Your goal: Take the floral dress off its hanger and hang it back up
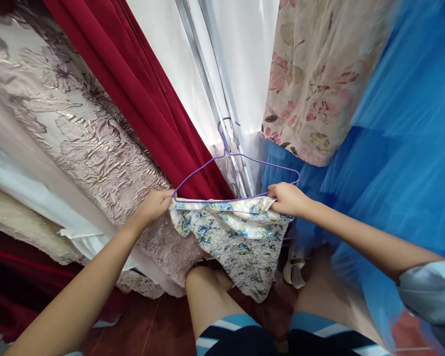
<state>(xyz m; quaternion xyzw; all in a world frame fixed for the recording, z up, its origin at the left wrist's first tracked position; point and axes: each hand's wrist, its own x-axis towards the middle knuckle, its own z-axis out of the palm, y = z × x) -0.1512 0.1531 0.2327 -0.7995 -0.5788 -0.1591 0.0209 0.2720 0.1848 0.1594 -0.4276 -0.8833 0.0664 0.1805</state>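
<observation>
A purple wire hanger [203,164] is in front of me, its hook pointing up and away. Along its lower bar hangs a floral garment [244,247], white with blue and yellow print. At the hanger's left corner, my left hand [156,203] is closed, pinching the garment's top edge. My right hand [288,199] grips the edge near the right end of the bar, fingers closed on cloth. The garment drapes down between my knees. Both sets of fingertips are partly hidden.
Hanging close on the left are a pink embossed dress [92,133] and a dark red dress [148,84]. A metal rack post [211,64] rises ahead. To the right hang a floral beige dress [311,84] and blue tulle [411,128]. Red tiled floor [159,326] lies below.
</observation>
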